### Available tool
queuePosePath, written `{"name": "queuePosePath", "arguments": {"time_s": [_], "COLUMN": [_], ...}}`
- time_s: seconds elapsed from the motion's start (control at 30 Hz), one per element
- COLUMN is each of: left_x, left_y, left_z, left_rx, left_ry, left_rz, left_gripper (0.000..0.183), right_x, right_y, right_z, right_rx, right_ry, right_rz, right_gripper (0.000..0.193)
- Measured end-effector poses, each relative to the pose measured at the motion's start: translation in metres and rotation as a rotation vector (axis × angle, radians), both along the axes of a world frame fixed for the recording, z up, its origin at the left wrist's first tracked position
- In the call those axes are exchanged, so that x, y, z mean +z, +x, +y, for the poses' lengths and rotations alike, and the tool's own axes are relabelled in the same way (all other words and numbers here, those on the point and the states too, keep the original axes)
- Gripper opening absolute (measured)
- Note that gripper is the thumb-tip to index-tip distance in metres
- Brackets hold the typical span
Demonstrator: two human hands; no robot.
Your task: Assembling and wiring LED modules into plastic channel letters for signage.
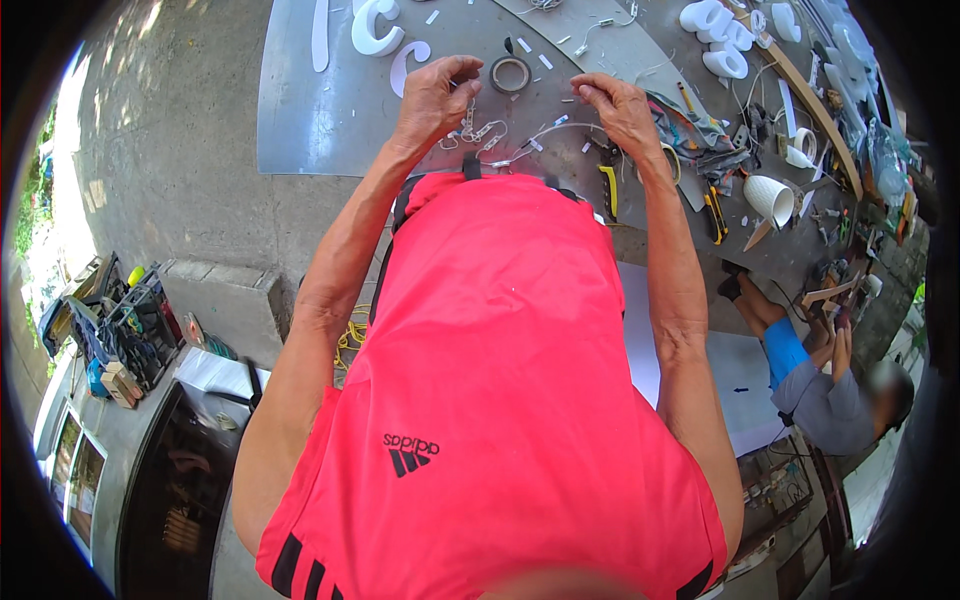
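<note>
Both my hands are raised over a grey work surface point(310, 120), on either side of a roll of dark tape point(495, 77). My left hand point(437, 102) has its fingers curled in toward the thumb, close to the tape roll. The fingers of my right hand point(618, 108) are pinched together on the roll's other side. Whatever either hand grips is too small or hidden to make out. Between and below the hands lies a string of small light modules point(488, 131) on thin wire. A white cable point(560, 126) runs from it toward my right wrist.
White cut-out letter shapes point(376, 35) lie at the far left. Yellow-handled pliers point(609, 190), a yellow utility knife point(714, 215), a crumpled rag point(690, 135) and a white textured cup shape point(768, 200) are at the right. A wooden strip point(820, 115) lies beyond. Another person point(825, 405) crouches at right.
</note>
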State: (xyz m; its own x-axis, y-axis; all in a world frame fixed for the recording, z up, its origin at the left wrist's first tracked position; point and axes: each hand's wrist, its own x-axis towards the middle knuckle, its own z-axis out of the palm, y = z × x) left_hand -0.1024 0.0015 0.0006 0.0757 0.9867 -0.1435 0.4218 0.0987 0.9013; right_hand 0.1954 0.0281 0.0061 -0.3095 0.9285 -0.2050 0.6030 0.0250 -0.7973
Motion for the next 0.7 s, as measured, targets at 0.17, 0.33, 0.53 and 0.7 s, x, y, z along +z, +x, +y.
{"name": "queuePosePath", "arguments": {"time_s": [0.17, 0.33, 0.53, 0.7], "left_x": [0.003, 0.002, -0.003, 0.045], "left_y": [0.027, 0.062, 0.047, 0.028], "left_z": [0.008, 0.014, 0.023, 0.014], "left_rx": [-0.133, -0.130, -0.172, -0.204], "left_ry": [0.366, 0.317, 0.121, -0.410], "left_rz": [0.532, 0.751, 0.307, -0.485], "left_gripper": [0.075, 0.074, 0.072, 0.072], "right_x": [0.015, 0.013, 0.021, 0.046], "right_y": [0.002, 0.000, -0.008, -0.023], "right_z": [-0.005, -0.006, -0.003, 0.003], "right_rx": [-0.187, -0.240, -0.254, -0.230], "right_ry": [-0.055, -0.081, -0.208, -0.306], "right_rz": [0.059, 0.116, 0.310, 0.437], "right_gripper": [0.022, 0.023, 0.028, 0.031]}}
